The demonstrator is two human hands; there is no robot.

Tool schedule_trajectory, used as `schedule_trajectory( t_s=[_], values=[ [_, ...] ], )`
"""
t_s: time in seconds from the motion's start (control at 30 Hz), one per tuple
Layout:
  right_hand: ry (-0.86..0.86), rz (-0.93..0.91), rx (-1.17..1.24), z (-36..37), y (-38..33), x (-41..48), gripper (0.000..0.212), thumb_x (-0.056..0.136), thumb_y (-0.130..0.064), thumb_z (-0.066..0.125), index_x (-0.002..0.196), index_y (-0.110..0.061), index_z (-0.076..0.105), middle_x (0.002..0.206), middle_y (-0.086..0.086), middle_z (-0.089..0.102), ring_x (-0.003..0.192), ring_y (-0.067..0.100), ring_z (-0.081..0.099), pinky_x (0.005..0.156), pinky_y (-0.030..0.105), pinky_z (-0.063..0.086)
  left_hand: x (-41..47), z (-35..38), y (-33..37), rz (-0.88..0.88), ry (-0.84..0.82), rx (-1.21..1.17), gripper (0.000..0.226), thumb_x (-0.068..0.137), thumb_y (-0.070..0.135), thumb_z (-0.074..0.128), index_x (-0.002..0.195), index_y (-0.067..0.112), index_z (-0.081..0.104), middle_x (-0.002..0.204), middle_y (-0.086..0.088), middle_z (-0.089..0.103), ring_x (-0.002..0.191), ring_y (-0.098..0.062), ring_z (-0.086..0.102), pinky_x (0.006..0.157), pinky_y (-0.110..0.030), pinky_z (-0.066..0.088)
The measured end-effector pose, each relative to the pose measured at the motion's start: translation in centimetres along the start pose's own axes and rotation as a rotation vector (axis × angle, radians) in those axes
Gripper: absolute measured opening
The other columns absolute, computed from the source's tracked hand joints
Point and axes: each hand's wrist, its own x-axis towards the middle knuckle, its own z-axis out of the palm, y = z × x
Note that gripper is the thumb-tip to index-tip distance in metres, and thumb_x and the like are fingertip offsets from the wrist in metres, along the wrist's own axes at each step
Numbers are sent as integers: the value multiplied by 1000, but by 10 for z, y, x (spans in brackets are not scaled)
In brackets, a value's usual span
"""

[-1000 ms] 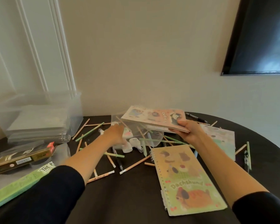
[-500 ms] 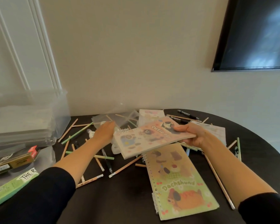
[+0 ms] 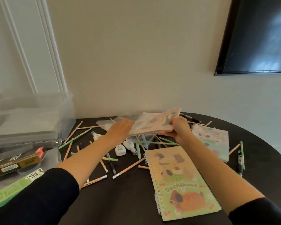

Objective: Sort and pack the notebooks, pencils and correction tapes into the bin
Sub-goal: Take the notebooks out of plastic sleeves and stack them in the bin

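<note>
right hand (image 3: 178,129) pinches the pink notebook (image 3: 152,124) by its near edge above the table (image 3: 120,200), left hand (image 3: 120,130) reaching straight-fingered to touch its left end, over scattered pencils (image 3: 152,142) and tapes (image 3: 120,149), bin (image 3: 31,119) well apart at far left

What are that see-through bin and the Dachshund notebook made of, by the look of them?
The bin looks like clear, faintly frosted plastic: its contents show through the wall. The Dachshund notebook has a printed, glossy cover, perhaps plastic film, on a pale coil binding.
</note>
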Motion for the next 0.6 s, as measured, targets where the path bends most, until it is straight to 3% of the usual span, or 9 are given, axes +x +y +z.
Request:
schedule_trajectory(
  t_s=[0.1,0.2,0.3,0.37,0.47,0.53,0.6],
  values=[
    [7,-84,-17,16,8,-5,17,96,-4,33,95,-13,47,89,8,60,74,26,65,49,35,57,0,-14,11,5,27,-80,12,98,9,36,103,10,47,106,-10,56,92,-25,54,73,-30,39],
    [19,-96,-103,30,13,-5,21,92,3,34,104,-12,44,108,17,60,95,32,62,79,51,54,-1,-28,19,47,23,-135,13,98,11,35,86,14,40,94,-12,56,83,-28,52,68,-33,36],
    [-122,82,-60,39,19,-6,35,87,15,31,112,-2,49,119,25,56,111,39,54,95,50,46,-8,-30,24,51,3,-164,17,98,13,34,102,9,50,103,-13,57,83,-25,50,69,-33,36],
    [-180,199,21,37,25,-8,34,87,15,31,113,0,47,105,21,56,107,37,53,96,47,43,-13,-23,27,34,-88,-146,24,97,14,36,114,5,50,113,-13,54,99,-29,52,79,-36,39],
    [-175,314,84,29,37,-9,16,90,6,33,97,1,47,84,17,52,95,34,51,92,47,43,-19,-13,29,-59,-163,-138,23,91,18,44,107,3,49,119,-13,46,106,-30,47,76,-33,35],
    [-167,363,136,27,46,-9,16,91,9,32,93,4,48,90,20,56,108,36,53,84,48,43,-18,-8,30,-120,-160,-172,33,88,20,48,116,4,43,126,-12,41,112,-29,43,80,-34,35],
    [-163,369,118,26,53,-8,26,92,12,30,112,7,47,113,24,57,118,37,51,84,49,43,-13,-3,32,-112,-180,-136,45,87,23,48,128,8,36,137,-11,35,123,-29,36,91,-38,36]
  ],
)
